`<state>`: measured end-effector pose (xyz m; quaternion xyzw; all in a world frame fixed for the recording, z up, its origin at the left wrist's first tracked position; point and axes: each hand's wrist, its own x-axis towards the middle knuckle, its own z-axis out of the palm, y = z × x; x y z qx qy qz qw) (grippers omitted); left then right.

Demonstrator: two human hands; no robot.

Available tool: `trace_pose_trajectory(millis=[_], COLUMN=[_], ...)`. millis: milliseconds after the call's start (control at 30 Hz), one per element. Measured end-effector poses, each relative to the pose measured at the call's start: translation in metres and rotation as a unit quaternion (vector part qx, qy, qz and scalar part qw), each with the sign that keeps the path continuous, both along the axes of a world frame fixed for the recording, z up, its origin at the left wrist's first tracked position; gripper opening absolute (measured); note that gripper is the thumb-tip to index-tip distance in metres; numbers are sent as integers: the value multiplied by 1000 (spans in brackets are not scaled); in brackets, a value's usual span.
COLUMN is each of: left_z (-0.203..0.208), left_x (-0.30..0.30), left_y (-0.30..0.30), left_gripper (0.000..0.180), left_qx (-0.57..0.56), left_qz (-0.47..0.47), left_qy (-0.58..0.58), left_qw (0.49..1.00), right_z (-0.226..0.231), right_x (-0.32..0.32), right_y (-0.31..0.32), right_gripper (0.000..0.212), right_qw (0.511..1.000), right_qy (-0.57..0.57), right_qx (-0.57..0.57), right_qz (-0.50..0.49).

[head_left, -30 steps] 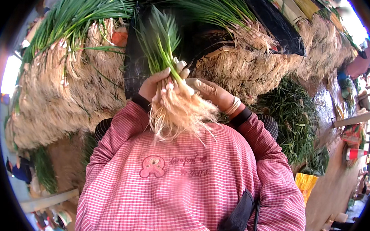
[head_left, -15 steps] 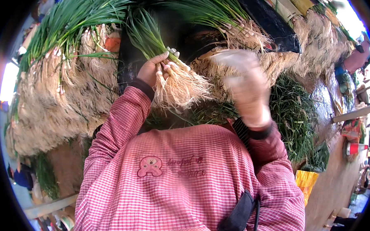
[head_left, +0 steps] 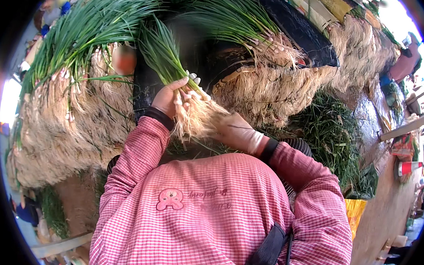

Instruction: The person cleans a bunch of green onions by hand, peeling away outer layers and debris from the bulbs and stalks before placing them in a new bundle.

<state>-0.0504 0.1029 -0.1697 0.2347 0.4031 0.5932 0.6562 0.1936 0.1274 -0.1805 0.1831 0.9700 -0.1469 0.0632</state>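
My left hand (head_left: 165, 100) is closed round a bunch of spring onions (head_left: 167, 54), just above their white bulbs. The green leaves point up and away, and the pale roots (head_left: 193, 120) hang towards me. Low on the right side of the roots is my right hand (head_left: 240, 133), in a pale thin glove. It touches the root ends, but its fingers are blurred and partly hidden among them.
A large heap of spring onions (head_left: 78, 46) lies at the left, roots towards me. Another pile (head_left: 268, 35) rests on black sheeting (head_left: 306, 35) ahead. Loose green leaves (head_left: 333, 128) are heaped at the right. Beyond them stands a red-and-white cone (head_left: 409, 168).
My right hand has come down and left from above the far root pile to the bunch's root ends. My left hand keeps its hold, shifted slightly left and nearer.
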Motion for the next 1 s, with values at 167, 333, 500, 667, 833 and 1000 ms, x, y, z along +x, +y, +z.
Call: trace_pose_trajectory(millis=[167,333,500,667,833,1000], left_z=[9,21,17,-8,2,-15], left_x=[-5,23,23,18,35,29], left_y=[-28,-56,-61,-70,-74,-66], left_gripper=[28,71,74,51,27,28], left_qx=[103,220,236,233,156,101], left_qz=[42,5,-90,-102,-14,-61], left_qy=[-233,-257,-365,-382,-299,-250], left_qw=[966,941,896,888,941,961], right_z=[-39,71,73,81,21,-23], right_x=[40,34,43,47,22,-7], right_y=[83,173,233,183,109,39], right_gripper=[22,31,31,35,25,29], right_qw=[952,831,881,871,562,668], right_qy=[41,274,91,367,444,380], right_qx=[294,374,343,-104,-568,-598], right_qz=[-79,-306,-314,-310,-405,-229])
